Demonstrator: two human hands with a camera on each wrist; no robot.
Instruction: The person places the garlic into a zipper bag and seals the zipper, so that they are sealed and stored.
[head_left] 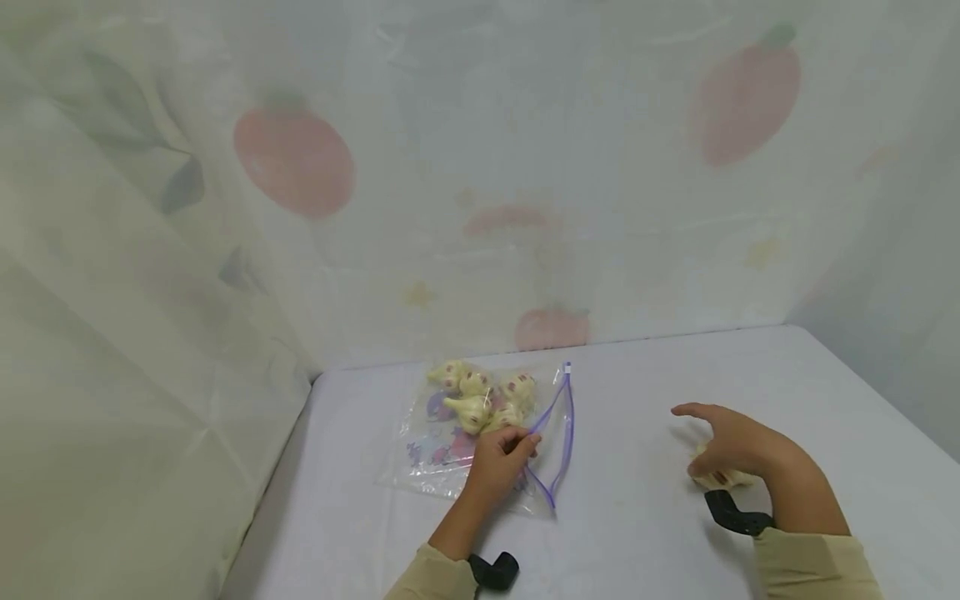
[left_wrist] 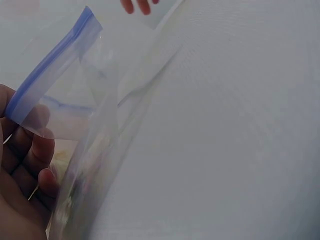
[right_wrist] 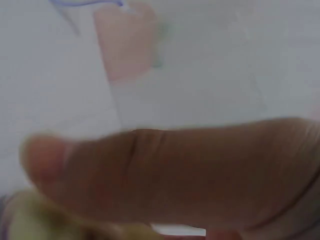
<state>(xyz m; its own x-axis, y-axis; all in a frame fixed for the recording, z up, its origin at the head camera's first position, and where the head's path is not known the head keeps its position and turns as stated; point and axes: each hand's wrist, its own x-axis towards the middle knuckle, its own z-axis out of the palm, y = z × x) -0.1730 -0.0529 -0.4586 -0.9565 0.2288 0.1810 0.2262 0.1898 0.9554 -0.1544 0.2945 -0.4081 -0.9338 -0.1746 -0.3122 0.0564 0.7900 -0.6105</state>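
Observation:
A clear zip bag point(head_left: 435, 475) with a purple zip edge lies on the table, its mouth gaping to the right. Inside it are several pale yellow garlic bulbs point(head_left: 470, 412) with purplish marks. My left hand point(head_left: 498, 458) pinches the purple zip edge point(left_wrist: 47, 62) of the bag between thumb and fingers. Off to the right, my right hand point(head_left: 738, 442) reaches over one loose garlic bulb point(head_left: 722, 480), index finger stretched out and thumb apart from it. In the right wrist view the thumb point(right_wrist: 150, 175) hides most of that bulb point(right_wrist: 35, 220).
White cloth covers the table point(head_left: 622, 550). Behind it hangs a pale curtain point(head_left: 450, 125) printed with fruit, and more of the sheeting point(head_left: 112, 375) rises along the left side. A black wrist strap point(head_left: 738, 515) sits on the right wrist.

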